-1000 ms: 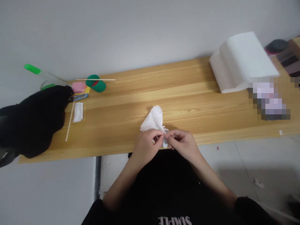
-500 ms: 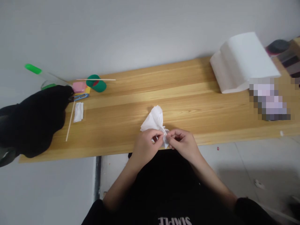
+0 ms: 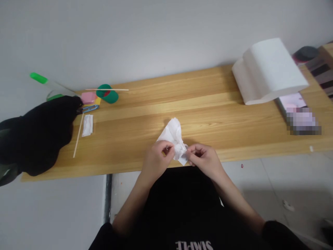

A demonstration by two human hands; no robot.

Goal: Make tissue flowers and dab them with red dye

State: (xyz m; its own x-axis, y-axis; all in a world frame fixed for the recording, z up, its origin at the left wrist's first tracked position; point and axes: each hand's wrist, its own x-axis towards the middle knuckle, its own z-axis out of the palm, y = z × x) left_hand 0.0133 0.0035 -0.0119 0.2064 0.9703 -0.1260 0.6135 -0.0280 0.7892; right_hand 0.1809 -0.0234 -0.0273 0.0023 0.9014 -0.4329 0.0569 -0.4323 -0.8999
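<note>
1. With the left grip (image 3: 156, 158), closed at the tips of thumb and index finger, apparently pinching the left side of a crumpled white tissue (image 3: 172, 131); showing a small rounded gap behind the tips, with wood visible through it.
2. With the right grip (image 3: 204, 158), likewise closed at thumb and index finger, apparently pinching the right edge of the same white tissue; curling the other fingers in toward the palm.
3. Held slightly apart from each other, left and right, with the bunched middle of the tissue in between.
4. Placed near the middle of the worktop (image 3: 135, 139), close to its near edge: fanned out toward the far side, gathered at the middle, ending in a short loose tail on the near side. Cannot tell how much of it touches the wood.
5. Lying well apart at left: black cloth (image 3: 44, 133), folded white packet (image 3: 87, 125), thin stick (image 3: 78, 136), blue-handled tool (image 3: 91, 108).
6. Farther back at left: pink block (image 3: 88, 97) and green cup-like piece (image 3: 111, 97), crossed by a second stick (image 3: 121, 90).
7. Resting at far right: thick white stack (image 3: 275, 67), just beside a flat device (image 3: 291, 100), partly masked by pixels.
</note>
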